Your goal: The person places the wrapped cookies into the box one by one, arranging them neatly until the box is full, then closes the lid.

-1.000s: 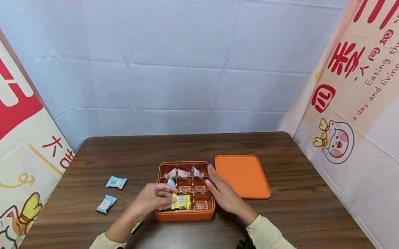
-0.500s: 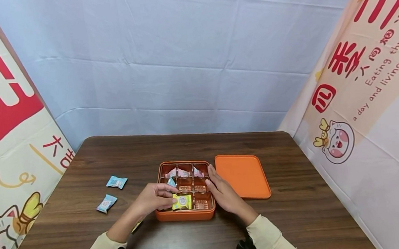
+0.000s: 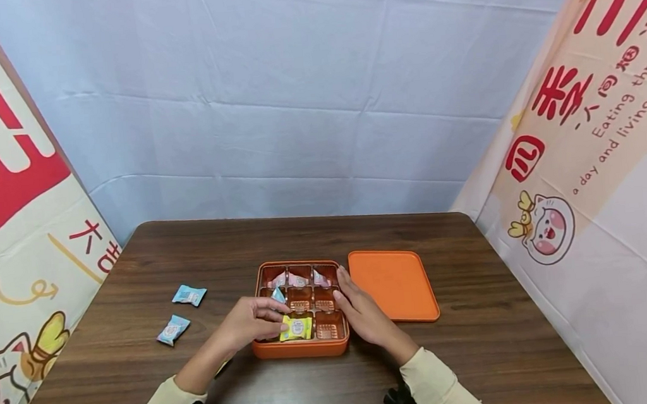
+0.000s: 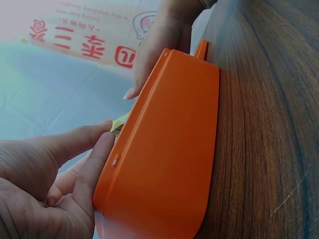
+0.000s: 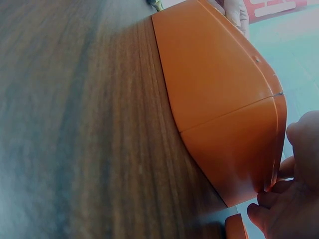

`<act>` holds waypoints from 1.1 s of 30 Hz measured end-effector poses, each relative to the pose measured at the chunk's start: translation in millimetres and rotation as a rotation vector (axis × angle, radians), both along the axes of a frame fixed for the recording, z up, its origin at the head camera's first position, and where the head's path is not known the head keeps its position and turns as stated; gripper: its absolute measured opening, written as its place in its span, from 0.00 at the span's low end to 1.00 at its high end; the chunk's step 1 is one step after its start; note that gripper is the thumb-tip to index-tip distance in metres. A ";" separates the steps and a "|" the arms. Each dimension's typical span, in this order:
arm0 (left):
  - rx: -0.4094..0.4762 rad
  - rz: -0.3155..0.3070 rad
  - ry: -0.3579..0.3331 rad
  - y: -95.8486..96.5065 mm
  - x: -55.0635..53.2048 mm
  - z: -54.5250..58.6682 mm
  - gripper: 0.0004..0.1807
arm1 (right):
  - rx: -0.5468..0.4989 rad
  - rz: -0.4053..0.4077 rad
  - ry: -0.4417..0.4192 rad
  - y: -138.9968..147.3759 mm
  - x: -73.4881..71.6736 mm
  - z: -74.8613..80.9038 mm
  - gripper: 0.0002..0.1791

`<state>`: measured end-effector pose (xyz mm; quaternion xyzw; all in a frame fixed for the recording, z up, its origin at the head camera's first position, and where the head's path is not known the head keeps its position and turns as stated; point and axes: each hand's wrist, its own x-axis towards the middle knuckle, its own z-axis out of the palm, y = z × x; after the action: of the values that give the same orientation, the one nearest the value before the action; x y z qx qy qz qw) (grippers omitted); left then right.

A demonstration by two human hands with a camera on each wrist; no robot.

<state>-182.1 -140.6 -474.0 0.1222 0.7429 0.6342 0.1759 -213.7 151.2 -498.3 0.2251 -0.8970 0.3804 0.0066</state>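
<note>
Fingers of the left hand pinched a yellow packet at the front of an orange box.

The packet was bright yellow and glossy, with a pale printed patch at its middle; it lay label up at the front middle compartment, how deep could not be told, its left end between the thumb and fingers and the rest reaching out to their right. The right hand, fingers fairly straight, rested along the box's right side, close to an orange lid on the desk; pink packets sat in the back row.
</note>
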 end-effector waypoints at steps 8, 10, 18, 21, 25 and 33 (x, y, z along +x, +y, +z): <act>0.025 -0.001 -0.004 0.7 1.4 1.2 0.19 | 0.000 0.010 -0.003 0.2 -0.2 0.1 0.36; 0.032 -0.002 -0.009 0.2 1.4 1.1 0.19 | -0.001 0.013 -0.002 0.4 -0.3 -0.1 0.36; 0.017 0.016 0.013 -3.1 1.3 0.4 0.18 | -0.016 0.015 0.018 -0.5 0.7 0.4 0.35; 0.022 0.031 0.028 -4.9 1.5 -0.8 0.19 | -0.008 0.017 0.017 -1.2 1.0 0.3 0.35; 0.030 0.048 0.045 -7.5 2.3 -1.1 0.20 | 0.003 0.017 -0.002 -1.4 0.5 -0.6 0.36; 0.053 0.054 0.078 -16.7 1.8 1.6 0.18 | -0.012 0.013 -0.005 0.2 -0.2 0.3 0.36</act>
<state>-180.4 -157.3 -472.3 0.1311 0.7352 0.6530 0.1264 -213.9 151.4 -498.0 0.2299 -0.8932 0.3863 0.0034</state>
